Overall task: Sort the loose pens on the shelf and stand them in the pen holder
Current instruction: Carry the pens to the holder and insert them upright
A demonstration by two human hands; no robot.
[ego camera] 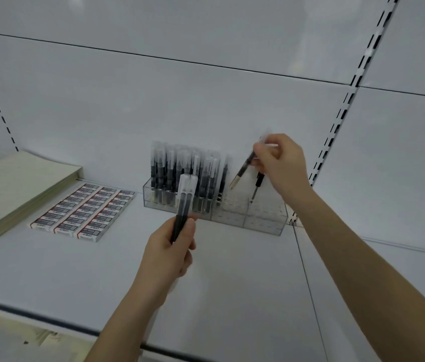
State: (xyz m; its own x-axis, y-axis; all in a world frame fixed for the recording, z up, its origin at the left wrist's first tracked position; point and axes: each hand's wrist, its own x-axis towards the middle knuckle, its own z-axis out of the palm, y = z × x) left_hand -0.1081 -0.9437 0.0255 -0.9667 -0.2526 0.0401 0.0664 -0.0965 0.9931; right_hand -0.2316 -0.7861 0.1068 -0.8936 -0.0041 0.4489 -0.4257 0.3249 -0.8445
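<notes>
A clear plastic pen holder point(263, 222) stands at the back of the white shelf point(232, 283). Several black pens with clear caps point(180, 165) stand upright in its left half; its right half holds none. My left hand point(172, 253) grips two capped black pens point(184, 205), pointing up in front of the holder. My right hand point(282, 163) is raised above the holder's right half and pinches two pens: one point(242, 168) slants down to the left, the other point(258, 185) hangs tip-down over the holder's right part.
Rows of boxed erasers point(83, 211) lie left of the holder. A stack of pale green notebooks point(10, 192) sits at the far left. A slotted upright point(336, 131) runs up the back panel on the right. The shelf's front edge point(49, 318) is near me.
</notes>
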